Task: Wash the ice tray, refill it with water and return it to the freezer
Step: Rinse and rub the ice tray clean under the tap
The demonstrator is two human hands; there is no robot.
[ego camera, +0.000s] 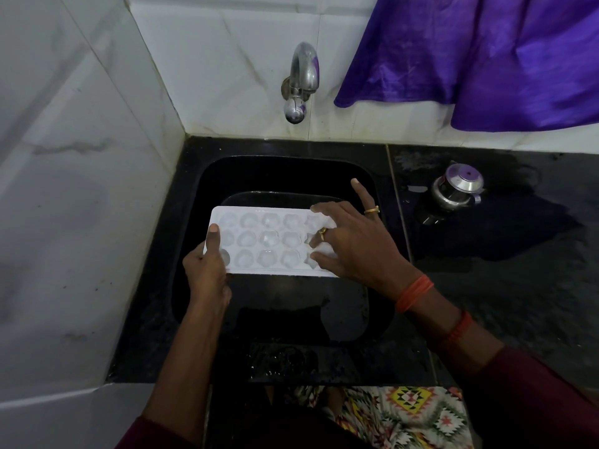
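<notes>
A white ice tray (pixel 259 241) with several round cups is held level over the black sink (pixel 191 202). My left hand (pixel 207 270) grips its left end, thumb on top of the rim. My right hand (pixel 350 241) lies on the tray's right end with fingers spread, fingertips reaching into the cups there; the index finger points up and away. The chrome tap (pixel 301 82) juts from the white tiled wall above the sink, and no water runs from it.
A small steel pot with a lid (pixel 457 189) stands on the wet black counter (pixel 518 270) to the right. A purple cloth (pixel 486 59) hangs on the wall at upper right. White tiled walls close the left side and back.
</notes>
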